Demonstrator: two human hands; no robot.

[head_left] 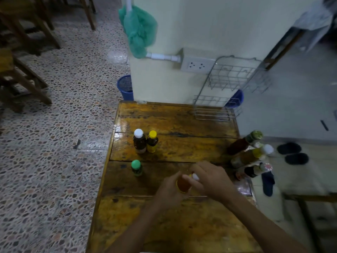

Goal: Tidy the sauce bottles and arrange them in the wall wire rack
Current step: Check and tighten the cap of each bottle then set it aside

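Observation:
An amber sauce bottle (182,185) stands near the middle of the wooden table (173,123). My left hand (168,193) grips its body, and my right hand (211,178) holds its white cap from above. Farther back stand a dark white-capped bottle (139,141) and a yellow-capped bottle (152,141) side by side. A small green-capped bottle (136,168) stands left of my hands. Several more bottles (248,154) crowd the table's right edge. The two-tier wire rack (231,77) hangs on the wall above the table's far right corner, and both tiers hold nothing.
A power socket (197,65) sits on the wall left of the rack, and a green plastic bag (139,30) hangs from a pipe. A blue bin (125,87) stands beyond the table. Wooden chairs (23,52) stand at the left. Dark slippers (292,153) lie at the right.

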